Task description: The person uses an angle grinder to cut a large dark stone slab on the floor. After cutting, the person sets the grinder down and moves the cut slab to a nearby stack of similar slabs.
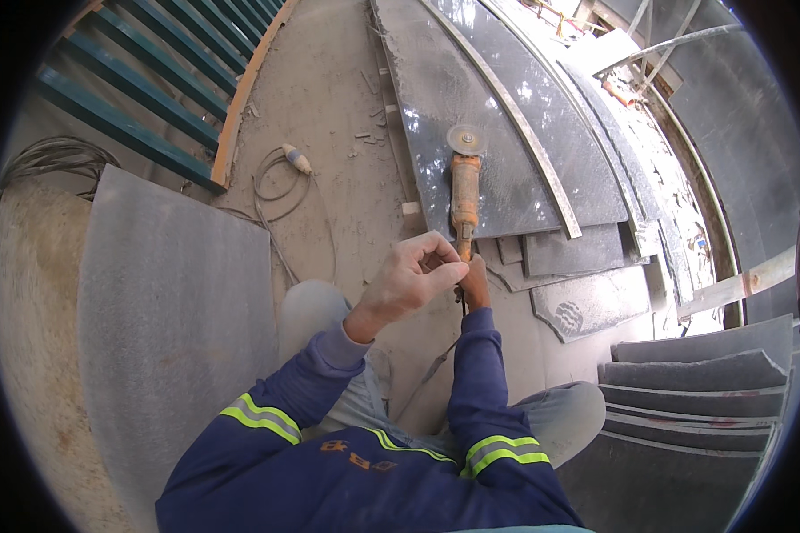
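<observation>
My right hand (477, 286) grips the rear end of an orange angle grinder (465, 194), which points away from me. Its round cutting disc (466, 139) is at the far end, over a dark polished stone slab (436, 80); whether it touches the slab I cannot tell. Just left of the grinder's tail, my left hand (404, 282) is closed, thumb against curled fingers. Anything inside that pinch is too small or hidden to make out. A power cord (444, 357) trails from the grinder down between my knees.
Narrow strips (511, 111) lie along the slabs. Broken slab pieces (591, 302) sit nearer, and stacked slabs (693, 391) stand at the lower right. At left are a leaning grey slab (178, 275), a teal-barred frame (133, 115), and a cable with a plug connector (296, 158) on the dusty floor.
</observation>
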Demonstrator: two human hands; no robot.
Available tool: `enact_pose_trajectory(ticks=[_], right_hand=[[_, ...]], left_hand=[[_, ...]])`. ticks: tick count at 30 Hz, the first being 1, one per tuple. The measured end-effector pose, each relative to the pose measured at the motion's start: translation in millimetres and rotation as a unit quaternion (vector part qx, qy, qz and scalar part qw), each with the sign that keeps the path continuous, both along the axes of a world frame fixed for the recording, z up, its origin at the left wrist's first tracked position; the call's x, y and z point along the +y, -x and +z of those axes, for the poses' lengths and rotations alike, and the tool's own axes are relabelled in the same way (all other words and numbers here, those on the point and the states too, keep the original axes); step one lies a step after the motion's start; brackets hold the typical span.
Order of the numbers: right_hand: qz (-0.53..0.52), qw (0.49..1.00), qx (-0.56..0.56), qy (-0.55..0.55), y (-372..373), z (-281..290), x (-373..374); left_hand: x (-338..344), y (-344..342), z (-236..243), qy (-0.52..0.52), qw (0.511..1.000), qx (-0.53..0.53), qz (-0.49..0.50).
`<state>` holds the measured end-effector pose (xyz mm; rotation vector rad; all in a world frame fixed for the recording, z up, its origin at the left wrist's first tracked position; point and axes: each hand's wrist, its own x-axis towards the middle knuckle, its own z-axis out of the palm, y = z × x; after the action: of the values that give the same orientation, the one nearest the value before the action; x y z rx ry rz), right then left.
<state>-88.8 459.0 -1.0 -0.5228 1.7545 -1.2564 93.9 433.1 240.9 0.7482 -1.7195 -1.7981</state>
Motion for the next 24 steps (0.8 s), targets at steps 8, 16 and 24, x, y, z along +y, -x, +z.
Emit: enact_pose_trajectory(ticks=[8, 16, 24], right_hand=[[-0.012, 0.996, 0.081, -0.03, -22, 25, -11], [0.03, 0.967, 0.228, -0.107, -3, -12, -29], [-0.117, 0.911, 0.395, -0.02, -13, -89, 0]], left_hand=[[3, -8, -2, -0.002, 0.997, -0.064, -0.038], [-14, 3, 4, 0.004, 0.996, -0.074, -0.049], [3, 23, -34, 0.052, 0.995, -0.033, -0.074]])
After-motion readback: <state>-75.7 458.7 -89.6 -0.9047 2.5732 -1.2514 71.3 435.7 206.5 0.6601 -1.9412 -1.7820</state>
